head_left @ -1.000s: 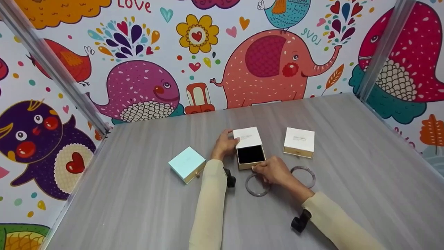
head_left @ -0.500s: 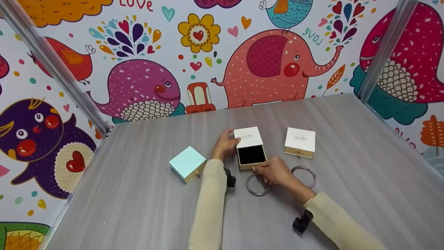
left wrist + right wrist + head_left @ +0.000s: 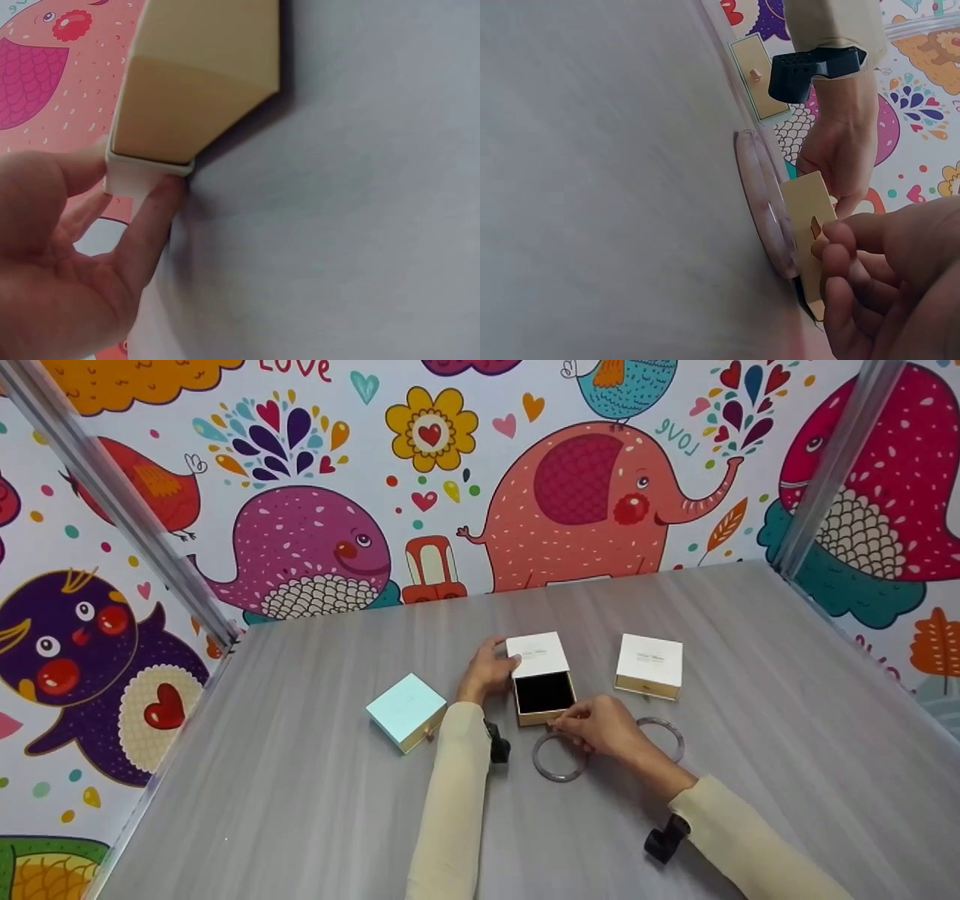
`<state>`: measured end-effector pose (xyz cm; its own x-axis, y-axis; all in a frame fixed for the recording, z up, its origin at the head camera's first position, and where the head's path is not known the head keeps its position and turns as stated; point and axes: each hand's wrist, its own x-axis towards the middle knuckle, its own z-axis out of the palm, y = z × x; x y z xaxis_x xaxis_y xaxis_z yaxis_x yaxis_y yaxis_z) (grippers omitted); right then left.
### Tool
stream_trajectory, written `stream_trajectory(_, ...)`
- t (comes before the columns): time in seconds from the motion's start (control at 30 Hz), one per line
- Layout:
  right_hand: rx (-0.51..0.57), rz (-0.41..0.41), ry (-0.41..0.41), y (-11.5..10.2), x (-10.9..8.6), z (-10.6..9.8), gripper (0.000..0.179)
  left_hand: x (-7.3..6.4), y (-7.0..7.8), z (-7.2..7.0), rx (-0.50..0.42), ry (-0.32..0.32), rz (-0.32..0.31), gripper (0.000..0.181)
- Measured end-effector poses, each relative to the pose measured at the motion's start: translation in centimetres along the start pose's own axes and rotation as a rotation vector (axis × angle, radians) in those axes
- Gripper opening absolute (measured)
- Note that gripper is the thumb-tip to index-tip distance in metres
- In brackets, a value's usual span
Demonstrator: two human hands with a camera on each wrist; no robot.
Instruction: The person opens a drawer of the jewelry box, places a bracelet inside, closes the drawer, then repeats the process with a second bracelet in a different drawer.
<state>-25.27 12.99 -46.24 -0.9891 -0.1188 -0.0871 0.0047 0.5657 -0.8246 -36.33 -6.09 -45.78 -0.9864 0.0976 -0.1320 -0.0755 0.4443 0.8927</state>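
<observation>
1. Pinched between the thumb and a fingertip of the right hand (image 3: 600,725), a small tan pull tab (image 3: 815,227) sits on the front of a gold-walled drawer (image 3: 534,720), and the other fingers curl inward.
2. Partway out of its square white sleeve (image 3: 537,652), which bears small dark lettering, the drawer shows a black interior. Both lie flat near the middle of the grey wood-grain tabletop (image 3: 315,795), the drawer's front towards the person.
3. At the sleeve's left side the left hand (image 3: 487,670) grips it; the left wrist view shows one digit at its edge and another low down near the tabletop.
4. Just in front of the drawer lies a glossy pale purple-grey bangle (image 3: 556,777), partly behind the right hand in the head view; whether they touch cannot be told.
5. Beyond the right wrist lies a similar round bangle (image 3: 680,741), partly hidden.
6. To the right, apart from the sleeve, rests a white-topped box with gold sides (image 3: 649,657); to the left, a mint-topped, gold-sided box (image 3: 407,711) sits turned cornerwise.
7. Cream sleeves cover both forearms, and a wall printed with colourful cartoon animals (image 3: 311,540) rises behind.
</observation>
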Motion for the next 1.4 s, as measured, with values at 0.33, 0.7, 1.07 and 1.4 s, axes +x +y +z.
stream_trajectory(0.33,-0.094,-0.116,0.078,-0.2,-1.1,-0.2,0.006,0.0,0.0,0.0,-0.002,0.000,0.012,0.053)
stream_trajectory(0.7,-0.168,-0.214,0.107,-0.1,-1.9,0.2,0.008,0.0,0.0,0.1,0.019,0.026,0.019,0.053)
stream_trajectory(1.07,-0.197,-0.203,0.095,-0.2,-2.0,0.6,0.017,-0.2,0.1,0.1,0.007,0.023,0.020,0.053)
stream_trajectory(1.4,-0.202,-0.242,0.081,0.2,-1.7,0.7,0.012,-0.1,0.0,0.1,-0.002,0.011,0.009,0.054)
